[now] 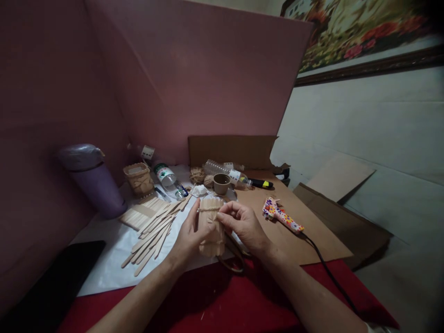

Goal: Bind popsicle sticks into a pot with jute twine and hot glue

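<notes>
A table spread with red cloth (208, 300), white paper (100, 270) and brown cardboard (298, 243) stands against a pink wall (194, 69); a framed picture (364, 34) hangs at upper right. Above the near middle of the table, the left hand (194, 226) grasps a wooden-stick cup (212, 249), thumb across its front, while the right hand (243, 226) pinches the cord (208, 209) tied around its upper part.

"How does it look?"
"It's a pale tan, roughly cylindrical piece of flat wooden sticks (212, 233), set side by side."
"And around it?"
"A beige twisted twine band (207, 210) crosses the upper front; lower down runs a fainter line."
"Its pose?"
"Nearly upright, between left hand (192, 232) and right hand (245, 225)."
</notes>
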Motion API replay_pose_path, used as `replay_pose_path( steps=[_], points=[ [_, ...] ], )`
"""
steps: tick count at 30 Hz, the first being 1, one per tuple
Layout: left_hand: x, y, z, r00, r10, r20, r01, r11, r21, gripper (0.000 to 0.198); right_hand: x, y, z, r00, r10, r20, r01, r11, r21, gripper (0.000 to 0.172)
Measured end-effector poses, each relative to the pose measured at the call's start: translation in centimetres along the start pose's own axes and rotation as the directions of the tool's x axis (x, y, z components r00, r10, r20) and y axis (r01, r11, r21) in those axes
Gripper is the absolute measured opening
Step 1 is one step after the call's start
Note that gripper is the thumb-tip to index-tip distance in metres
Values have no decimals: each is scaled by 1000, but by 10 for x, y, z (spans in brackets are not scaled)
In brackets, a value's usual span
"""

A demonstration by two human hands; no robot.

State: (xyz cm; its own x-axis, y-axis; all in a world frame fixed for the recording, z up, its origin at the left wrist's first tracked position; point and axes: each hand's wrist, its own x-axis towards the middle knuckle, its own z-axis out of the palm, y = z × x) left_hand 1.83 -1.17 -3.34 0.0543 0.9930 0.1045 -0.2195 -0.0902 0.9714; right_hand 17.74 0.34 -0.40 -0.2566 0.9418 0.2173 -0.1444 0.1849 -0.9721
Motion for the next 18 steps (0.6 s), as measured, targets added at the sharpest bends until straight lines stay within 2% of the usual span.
replay_pose_path(
  steps=[5,18],
  points=[
    [-2,3,3,999,-43,10,44,996,-83,90,0,1,0,1000,26,-14,-26,1000,6,26],
    [0,2,3,997,-69,-18,67,994,-90,85,1,0,0,999,41,2,-41,997,71,25]
  ],
)
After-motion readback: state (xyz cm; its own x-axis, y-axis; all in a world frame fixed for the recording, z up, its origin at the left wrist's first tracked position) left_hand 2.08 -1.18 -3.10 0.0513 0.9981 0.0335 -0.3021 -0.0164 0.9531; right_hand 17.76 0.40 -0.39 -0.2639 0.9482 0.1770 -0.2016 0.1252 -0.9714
